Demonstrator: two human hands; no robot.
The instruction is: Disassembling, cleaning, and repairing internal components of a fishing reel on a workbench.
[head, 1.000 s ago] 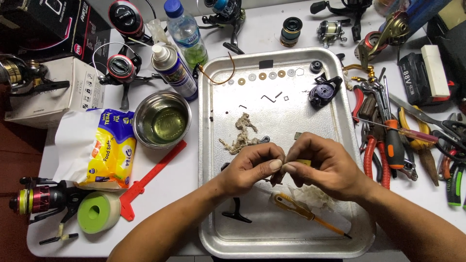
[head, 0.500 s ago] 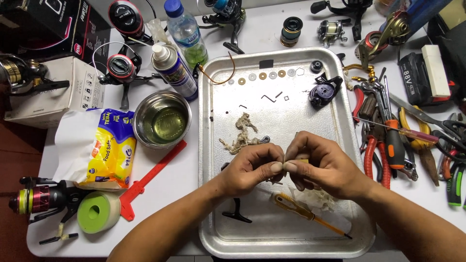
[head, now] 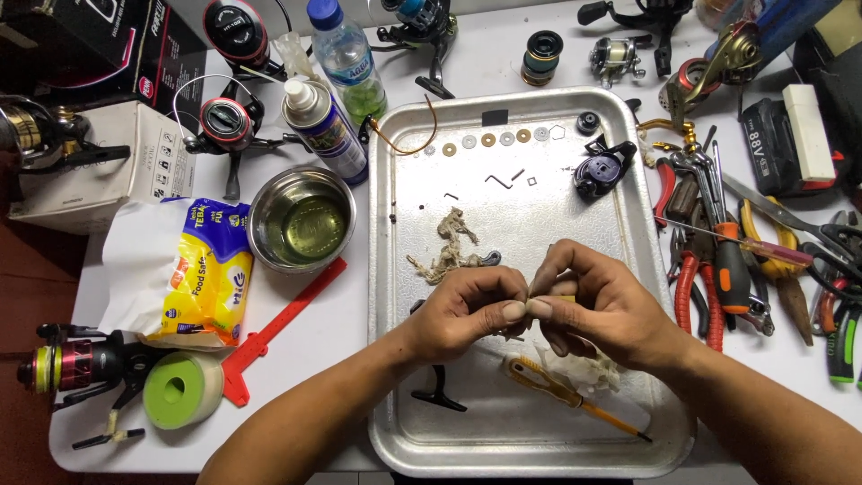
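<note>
Over metal tray (head: 395, 269): small part (head: 564, 289) betw. both hands' fingertips (head: 514, 312).

Both hands are bare: the left hand (head: 467, 314) and the right hand (head: 602, 310) wear no gloves, rings or watch. The forearms, entering from six o'clock, are uncovered too, with no sleeve in view. Fingernails are short and plain.
</note>
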